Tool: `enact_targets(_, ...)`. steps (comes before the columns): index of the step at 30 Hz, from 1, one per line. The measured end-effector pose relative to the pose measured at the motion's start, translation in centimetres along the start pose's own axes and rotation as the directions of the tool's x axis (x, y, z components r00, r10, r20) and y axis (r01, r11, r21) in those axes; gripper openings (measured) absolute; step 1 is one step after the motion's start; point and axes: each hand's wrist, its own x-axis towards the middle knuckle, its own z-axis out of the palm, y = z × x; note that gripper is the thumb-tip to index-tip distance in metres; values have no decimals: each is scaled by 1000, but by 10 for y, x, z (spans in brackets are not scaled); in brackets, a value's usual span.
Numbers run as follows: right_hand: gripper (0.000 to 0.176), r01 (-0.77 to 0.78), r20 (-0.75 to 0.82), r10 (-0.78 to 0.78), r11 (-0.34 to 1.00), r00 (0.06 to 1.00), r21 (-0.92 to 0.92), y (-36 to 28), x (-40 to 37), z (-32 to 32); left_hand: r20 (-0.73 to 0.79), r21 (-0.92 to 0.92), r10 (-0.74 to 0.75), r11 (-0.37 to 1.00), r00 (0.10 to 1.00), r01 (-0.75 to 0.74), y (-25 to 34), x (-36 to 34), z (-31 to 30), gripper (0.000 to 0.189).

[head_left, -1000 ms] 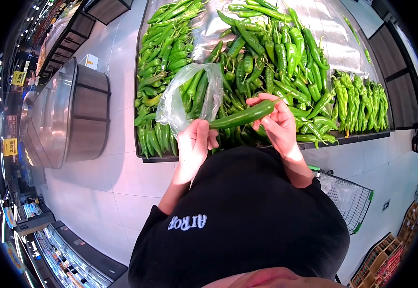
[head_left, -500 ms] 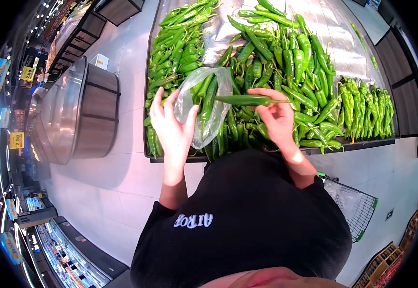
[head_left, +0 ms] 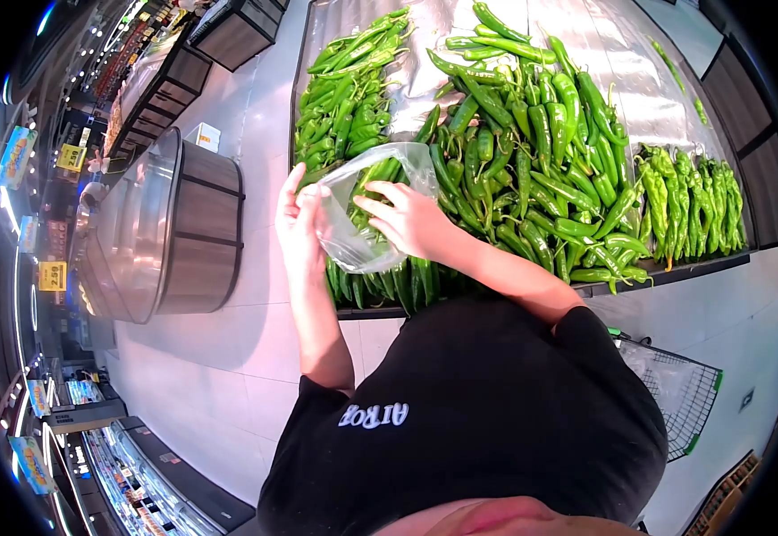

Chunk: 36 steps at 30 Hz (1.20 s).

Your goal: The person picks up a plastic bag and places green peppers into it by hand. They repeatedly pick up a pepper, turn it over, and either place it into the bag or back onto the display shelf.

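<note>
My left hand (head_left: pixel 300 223) pinches the left rim of a clear plastic bag (head_left: pixel 366 255), its fingers bent against the film. Green peppers show through the bag's mouth and wall. My right hand (head_left: pixel 407 219) reaches across to the bag's opening, palm down. Its fingers are stretched out and a little apart over the peppers inside, and no pepper shows between them; the thumb is hidden. Below and around the bag lie long green chili peppers (head_left: pixel 532 152) heaped on the display.
Thinner green peppers (head_left: pixel 344 98) are piled at the display's left, wrinkled ones (head_left: pixel 688 205) at its right. A wire shopping cart (head_left: pixel 675 384) stands behind at my right. A rounded wood-sided stand (head_left: pixel 197 232) is across the aisle at left.
My right hand has moved left to the bag's mouth; the green pepper it held is no longer seen in its fingers. The left hand has closed in on the bag's rim.
</note>
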Motion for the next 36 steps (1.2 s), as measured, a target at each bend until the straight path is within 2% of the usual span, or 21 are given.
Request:
enact_targets(2, 45, 84, -13, -84, 996, 996, -16, 6, 2, 8, 4, -134, -46, 990, 999, 46, 7, 5, -9, 48)
enact_targets(3, 44, 43, 15, -44, 998, 999, 52, 6, 2, 8, -48, -171, -63, 984, 997, 54, 8, 9, -12, 46)
enact_targets(6, 41, 113, 44, -111, 993, 993, -47, 7, 0, -3, -148, -273, -85, 961, 985, 42, 3, 19, -11, 39)
enact_targets(7, 38, 94, 54, -93, 995, 994, -19, 7, -4, -4, -167, -288, -110, 956, 980, 58, 3, 16, -3, 38)
enact_targets(10, 36, 103, 86, -95, 990, 992, -96, 7, -20, -5, -32, -239, -145, 962, 989, 133, -7, 4, -4, 34)
enact_targets(12, 45, 78, 140, -56, 984, 989, -159, 6, -34, 5, 58, -149, -167, 973, 984, 174, -7, -7, 1, 32)
enact_targets(13, 47, 68, 135, -50, 989, 990, -132, 5, -35, 4, -8, -109, -165, 980, 986, 164, -8, -9, 8, 28)
enact_targets(15, 52, 28, 136, -14, 995, 991, -96, 4, -34, 0, -9, -138, -156, 978, 988, 154, -14, -10, 5, 26)
enact_targets(18, 55, -65, 4, 65, 996, 998, -56, 1, -32, -6, -73, -158, -179, 974, 981, 165, -12, -9, 7, 27)
enact_targets(19, 57, -57, 2, 57, 992, 998, -114, 3, -33, -6, -135, -170, -182, 973, 974, 158, -8, -11, 16, 26)
enact_targets(20, 58, -69, 9, 72, 985, 997, -157, 4, -33, -7, -62, -194, -185, 966, 981, 170, -13, -6, 3, 26)
enact_targets(23, 61, -109, -3, 113, 955, 994, -276, 5, -30, -9, 1, -199, -197, 961, 980, 194, -12, -8, 1, 26)
enact_targets(25, 61, -121, -22, 120, 955, 993, -272, 8, -31, -8, 45, -197, -198, 959, 979, 203, -12, -10, 3, 25)
enact_targets(26, 61, -128, -31, 124, 954, 992, -270, 9, -32, -8, -15, -170, -204, 965, 979, 199, -12, -13, 6, 25)
enact_targets(27, 59, -109, -39, 102, 949, 994, -294, 10, -32, -12, -74, -142, -207, 970, 976, 195, -6, -20, 17, 24)
enact_targets(28, 57, -103, -34, 97, 965, 995, -242, 13, -34, -17, -133, -115, -206, 975, 969, 192, -4, -22, 24, 24)
enact_targets(30, 53, -90, -22, 88, 987, 996, -136, 18, -43, -30, -41, -74, -150, 986, 988, 147, -6, -27, 13, 24)
enact_targets(31, 44, -44, -74, 37, 994, 997, -100, 19, -46, -43, 6, -57, -123, 991, 992, 124, -7, -30, 7, 25)
enact_targets(32, 35, -67, -139, 60, 997, 988, -47, 16, -52, -58, 17, -45, -108, 993, 994, 108, -8, -33, 4, 25)
enact_targets(34, 25, -167, -97, 164, 985, 982, -31, 17, -65, -93, 37, -24, -74, 997, 997, 75, -11, -39, -2, 26)
enact_targets(36, 18, -300, -178, 278, 948, 944, -106, 27, -85, -119, 43, 6, -45, 999, 998, 44, -14, -44, -6, 30)
